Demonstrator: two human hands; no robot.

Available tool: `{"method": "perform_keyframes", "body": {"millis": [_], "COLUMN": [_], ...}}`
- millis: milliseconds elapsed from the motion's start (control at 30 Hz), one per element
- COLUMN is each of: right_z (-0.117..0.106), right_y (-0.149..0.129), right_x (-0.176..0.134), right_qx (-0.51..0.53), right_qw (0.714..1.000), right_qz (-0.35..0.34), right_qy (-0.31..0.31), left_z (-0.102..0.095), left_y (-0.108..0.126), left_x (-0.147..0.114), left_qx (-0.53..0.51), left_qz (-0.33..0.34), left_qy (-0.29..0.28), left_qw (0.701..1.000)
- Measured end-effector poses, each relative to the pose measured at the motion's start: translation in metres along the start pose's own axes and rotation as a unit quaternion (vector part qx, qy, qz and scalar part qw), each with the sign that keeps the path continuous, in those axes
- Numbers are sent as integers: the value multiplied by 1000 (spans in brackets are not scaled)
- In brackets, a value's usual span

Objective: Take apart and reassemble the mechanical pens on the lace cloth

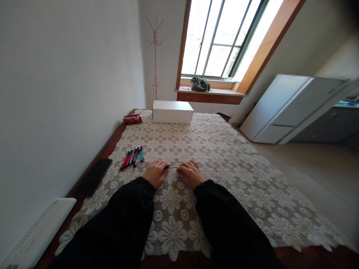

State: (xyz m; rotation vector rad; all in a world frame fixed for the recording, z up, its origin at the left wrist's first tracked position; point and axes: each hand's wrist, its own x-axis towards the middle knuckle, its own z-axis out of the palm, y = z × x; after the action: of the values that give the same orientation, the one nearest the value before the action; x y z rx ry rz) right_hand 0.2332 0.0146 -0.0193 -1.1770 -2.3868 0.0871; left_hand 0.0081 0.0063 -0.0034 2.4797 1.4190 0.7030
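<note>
Low over the tablecloth [171, 198], my two hands face each other with a small gap between them. My left hand [156, 173] is closed, pinching a small black pen part [166, 167]. The fingers of my right hand [191, 174] are closed on a teal pen part [178, 171], of which only a bit shows. A thin whitish rod [174, 166], like a pen refill, spans the gap between the fingertips. To the left of my left hand lies a group of several pens [132, 157], in red, teal and black, roughly side by side.
A white box [172, 112] stands at the table's far end, beside a red packet [132, 119]. Along the left edge lie a flat black object [94, 177] and a long white object [42, 231]. The wall [70, 74] runs close on the left.
</note>
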Motion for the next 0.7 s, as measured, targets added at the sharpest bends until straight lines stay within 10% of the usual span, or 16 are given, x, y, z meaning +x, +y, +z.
{"method": "perform_keyframes", "body": {"millis": [700], "right_z": [-6], "right_y": [4], "right_x": [-1], "right_qx": [-102], "right_qw": [988], "right_qz": [112], "right_qy": [-5], "left_z": [-2], "left_y": [2], "left_x": [0], "left_qx": [15], "left_qz": [-50], "left_qy": [6], "left_qw": [999]}}
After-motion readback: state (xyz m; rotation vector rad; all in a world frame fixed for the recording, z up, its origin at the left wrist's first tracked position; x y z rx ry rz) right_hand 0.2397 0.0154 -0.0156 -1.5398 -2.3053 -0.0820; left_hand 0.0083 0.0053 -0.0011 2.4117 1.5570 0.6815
